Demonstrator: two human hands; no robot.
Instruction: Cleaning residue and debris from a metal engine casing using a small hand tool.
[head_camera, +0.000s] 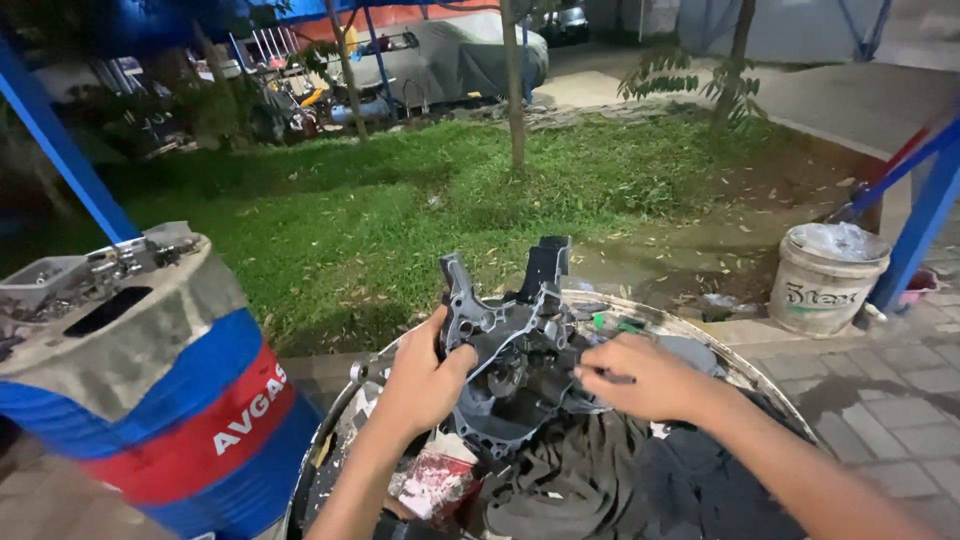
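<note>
Dark rags (580, 480) lie nearest on the round drum top (760, 385). Above them, the left hand (425, 380) grips a grey engine casing (505, 345) upright, while the right hand (645, 378) pinches a thin tool (612, 378) against it. Beyond, a white bucket (827, 278) stands on the paving.

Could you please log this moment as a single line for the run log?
left hand: grips engine casing upright | right hand: holds thin tool against casing | under: dark rags in round tray | beside: drum

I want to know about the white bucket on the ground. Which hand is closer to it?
Right. The right hand rests on the grey metal engine part, on the side toward the white bucket. The left hand grips the part's far side, farther from it.
</note>
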